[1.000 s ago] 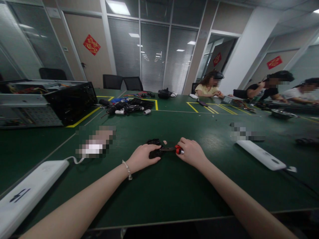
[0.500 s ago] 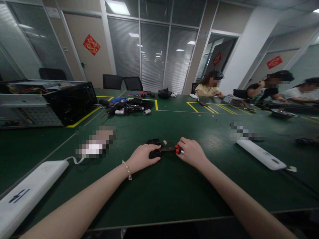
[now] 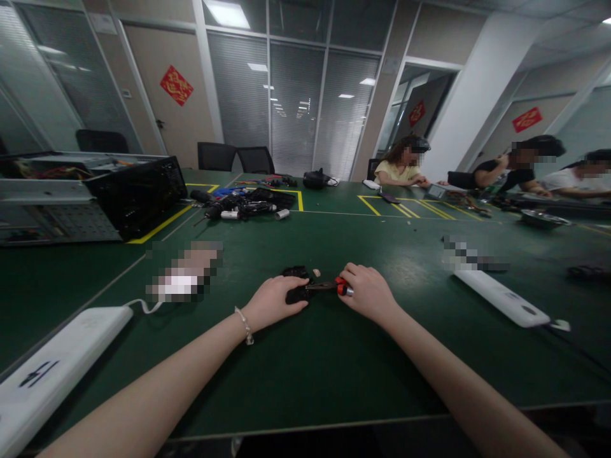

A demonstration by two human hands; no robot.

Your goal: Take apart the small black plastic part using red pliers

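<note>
My left hand (image 3: pixel 278 296) is closed around a small black part (image 3: pixel 296 293), thumb above and fingers below, low over the green table. I cannot make out what kind of part it is. Pliers (image 3: pixel 324 286) with red handles are gripped in my right hand (image 3: pixel 366 289). Their dark jaws point left and meet the right side of the black part; whether they are clamped on it is too small to tell. Just behind the jaws lies a small pale pinkish piece (image 3: pixel 316 273) on the table.
An opened computer case (image 3: pixel 138 197) stands at the far left. Behind my hands is a pile of dark tools and cables (image 3: pixel 248 202). White power strips lie left (image 3: pixel 62 356) and right (image 3: pixel 501 296). Several people sit at the far right, near a metal bowl (image 3: pixel 544 219).
</note>
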